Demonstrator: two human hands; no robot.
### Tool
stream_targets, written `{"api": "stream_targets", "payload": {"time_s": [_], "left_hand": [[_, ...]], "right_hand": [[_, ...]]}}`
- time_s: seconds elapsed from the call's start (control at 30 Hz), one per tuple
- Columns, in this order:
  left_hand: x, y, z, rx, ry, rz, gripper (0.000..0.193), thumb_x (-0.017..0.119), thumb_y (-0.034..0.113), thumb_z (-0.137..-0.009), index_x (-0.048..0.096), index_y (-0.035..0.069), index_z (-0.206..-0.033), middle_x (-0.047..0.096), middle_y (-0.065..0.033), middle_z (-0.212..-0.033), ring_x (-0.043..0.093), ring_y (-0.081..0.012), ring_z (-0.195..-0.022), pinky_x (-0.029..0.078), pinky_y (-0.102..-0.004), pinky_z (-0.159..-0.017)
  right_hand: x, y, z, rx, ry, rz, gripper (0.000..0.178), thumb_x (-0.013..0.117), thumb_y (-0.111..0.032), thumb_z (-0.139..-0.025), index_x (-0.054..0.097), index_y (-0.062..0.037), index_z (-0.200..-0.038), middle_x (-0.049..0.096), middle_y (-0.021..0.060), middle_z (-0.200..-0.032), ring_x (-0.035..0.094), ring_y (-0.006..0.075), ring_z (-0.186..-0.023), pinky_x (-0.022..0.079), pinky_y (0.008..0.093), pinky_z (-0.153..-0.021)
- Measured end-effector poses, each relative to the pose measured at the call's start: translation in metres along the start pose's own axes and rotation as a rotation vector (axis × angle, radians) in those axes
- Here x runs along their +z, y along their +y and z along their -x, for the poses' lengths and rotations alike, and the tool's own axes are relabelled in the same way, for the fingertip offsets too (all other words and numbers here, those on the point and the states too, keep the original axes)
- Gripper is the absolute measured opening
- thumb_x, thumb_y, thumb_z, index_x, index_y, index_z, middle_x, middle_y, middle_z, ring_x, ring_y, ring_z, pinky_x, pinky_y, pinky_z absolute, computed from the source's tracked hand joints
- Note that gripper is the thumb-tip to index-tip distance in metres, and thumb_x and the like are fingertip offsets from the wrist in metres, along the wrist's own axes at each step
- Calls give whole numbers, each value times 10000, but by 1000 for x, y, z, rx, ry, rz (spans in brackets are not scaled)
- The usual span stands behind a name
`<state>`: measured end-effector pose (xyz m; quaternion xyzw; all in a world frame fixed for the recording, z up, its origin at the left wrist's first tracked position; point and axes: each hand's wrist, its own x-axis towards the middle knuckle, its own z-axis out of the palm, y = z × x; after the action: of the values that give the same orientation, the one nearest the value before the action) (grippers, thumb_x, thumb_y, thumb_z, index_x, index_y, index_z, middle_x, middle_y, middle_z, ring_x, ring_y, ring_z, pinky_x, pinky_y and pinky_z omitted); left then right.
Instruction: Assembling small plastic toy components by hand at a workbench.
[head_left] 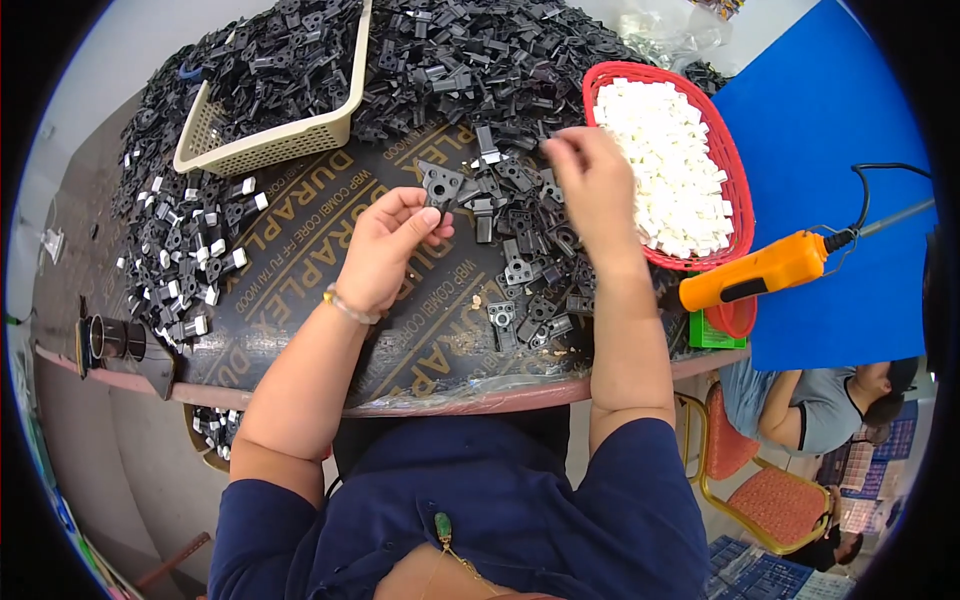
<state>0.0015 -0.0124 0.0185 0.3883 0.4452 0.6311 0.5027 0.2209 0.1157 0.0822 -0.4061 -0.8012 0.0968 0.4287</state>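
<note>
Black part [447, 180] over gold-lettered tabletop [290, 290]

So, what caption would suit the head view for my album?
Left hand holding a black part, right hand near a red basket of white pieces.

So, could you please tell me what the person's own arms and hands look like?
Short navy sleeves leave both forearms bare. The left hand and right hand wear no gloves. A pale bracelet with a touch of yellow circles the left wrist; none shows on the right.
</note>
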Motion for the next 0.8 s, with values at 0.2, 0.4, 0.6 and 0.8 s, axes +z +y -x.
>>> {"api": "stream_targets", "payload": {"time_s": [0.2,0.4,0.6,0.8], "left_hand": [[-4,-2,-5,-296,-332,606,204,626,91,-967,621,66,-1169,705,-104,-1067,690,-211,-969,536,-285,-802],[-5,-5,-4,-214,-256,638,143,648,64,-927,643,62,-1070,700,-84,-1068,657,-178,-965,512,-296,-825],[-11,-9,-6,-209,-74,624,109,701,105,-907,698,87,-1015,706,-36,-1052,642,-172,-1044,492,-332,-900],[-12,-15,-8,-161,-38,577,171,713,152,-918,708,106,-1083,722,-24,-1057,638,-140,-992,466,-300,-885]], "right_hand": [[-47,78,-1,205,-131,834,194,712,-144,-867,700,12,-982,646,206,-961,625,389,-929,511,473,-841],[-49,76,-7,47,77,573,231,718,-72,-828,693,4,-1044,675,204,-941,640,379,-835,514,454,-793],[10,-10,15,384,-237,-735,176,673,20,-885,659,8,-1060,684,27,-970,618,70,-808,507,242,-713],[56,-41,39,563,-416,-1184,244,693,31,-890,623,28,-1124,705,119,-996,710,183,-871,590,295,-785]]}}
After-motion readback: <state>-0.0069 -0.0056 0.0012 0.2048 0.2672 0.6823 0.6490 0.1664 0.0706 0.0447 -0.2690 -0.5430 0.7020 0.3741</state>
